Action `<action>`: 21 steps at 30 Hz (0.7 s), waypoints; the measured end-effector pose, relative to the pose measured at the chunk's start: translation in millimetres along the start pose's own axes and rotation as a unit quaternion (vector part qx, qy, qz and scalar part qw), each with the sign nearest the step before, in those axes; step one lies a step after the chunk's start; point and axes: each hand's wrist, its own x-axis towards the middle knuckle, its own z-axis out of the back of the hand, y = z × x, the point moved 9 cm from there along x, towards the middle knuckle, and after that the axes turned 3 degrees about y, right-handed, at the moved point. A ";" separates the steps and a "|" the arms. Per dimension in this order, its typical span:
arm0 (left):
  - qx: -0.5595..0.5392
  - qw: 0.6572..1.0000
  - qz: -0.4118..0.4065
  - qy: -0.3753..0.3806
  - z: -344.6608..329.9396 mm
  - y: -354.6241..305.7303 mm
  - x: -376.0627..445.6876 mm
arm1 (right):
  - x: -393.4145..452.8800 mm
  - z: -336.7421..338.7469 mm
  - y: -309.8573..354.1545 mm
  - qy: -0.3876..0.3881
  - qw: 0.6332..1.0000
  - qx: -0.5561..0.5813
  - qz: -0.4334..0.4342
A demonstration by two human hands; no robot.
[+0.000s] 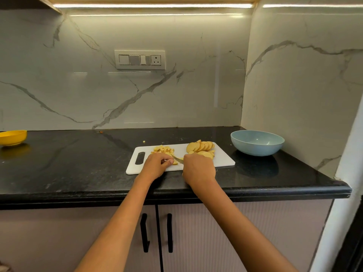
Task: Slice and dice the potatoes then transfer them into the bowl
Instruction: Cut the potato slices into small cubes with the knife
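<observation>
Head view shows both forearms reaching from the bottom edge over the black stone desk (78, 160) to a white cutting board (222, 160). Much of the work is hidden: the right hand (198, 169) is seen from the back, its fingers curled out of sight, so its grip appears closed round the handle of a knife (177, 159), though only a short strip of blade shows, slanting toward the left hand (155, 166). That hand's fingers curl down and its grip pinches a small potato piece (174, 162) on the board; the piece itself is hard to make out under the fingertips. Behind the left hand lies a heap of diced potato (163, 149); behind the right hand, a fan of potato slices (202, 147) rests at the board's far right. A pale blue bowl (257, 143) stands on the desk just right of the board, apart from it. A yellow bowl (12, 137) is cut off by the left edge. A tiny potato scrap (144, 141) lies on the desk behind the board. White marble-veined walls rise behind, carrying a switch panel (139, 59), under a strip light (153, 5). Cabinet doors (196, 232) with black handles sit below.
</observation>
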 end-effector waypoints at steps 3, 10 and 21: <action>-0.003 1.000 -0.001 -0.011 1.3 -1.0 0.8 | 6.5 12.0 -0.1 0.005 1.000 -0.002 -0.007; 0.010 1.000 -0.003 -0.014 1.7 -1.1 1.1 | 1.2 9.4 5.3 0.007 1.000 -0.014 -0.004; -0.059 0.995 0.046 -0.067 16.0 8.9 -2.5 | -18.1 -7.0 -11.5 -0.005 0.999 0.033 -0.034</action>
